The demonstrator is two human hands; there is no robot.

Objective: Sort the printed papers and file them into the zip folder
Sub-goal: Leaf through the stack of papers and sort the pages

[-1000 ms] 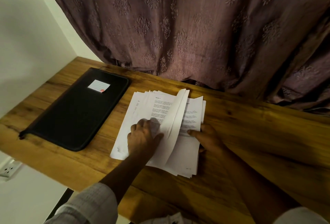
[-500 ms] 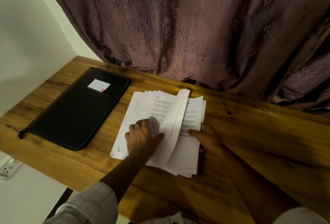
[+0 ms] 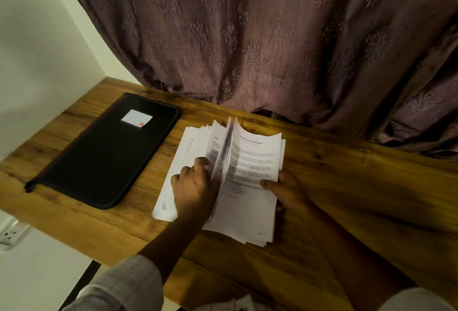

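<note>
Head view, the only one I have. Dim light, wide-angle bend at the edges.

Papers (image 3: 250,162): one loose stack flat on the table (image 3: 359,186), centre of frame, near the front edge. The left part is fanned out in steps. The right part shows a printed page with a heading. Between the two, a sheaf of sheets stands up on edge, blurred.

Left hand (image 3: 193,186): on the left half of the stack, knuckles up. Fingers bent and held close together, tips pressing on the fanned pages just beside the raised sheaf. The thumb is hidden behind the sheaf. It looks to be propping the sheets up, but I cannot confirm that from here.

Right hand (image 3: 288,190): at the right edge of the stack. The thumb lies flat on top of the printed page, the fingers go under the edge, so it pinches the stack there.

Folder (image 3: 106,159): black, zipped all round, lying flat to the left of the papers and apart from them, angled toward the far left corner. A small white label (image 3: 136,117) sits near its far end.

Curtain (image 3: 247,38): patterned, hanging along the far edge of the table. White wall (image 3: 37,50) at left. Socket (image 3: 10,235) at lower left, below the table. Pale sleeve (image 3: 124,286) on the left arm, bottom of frame.
</note>
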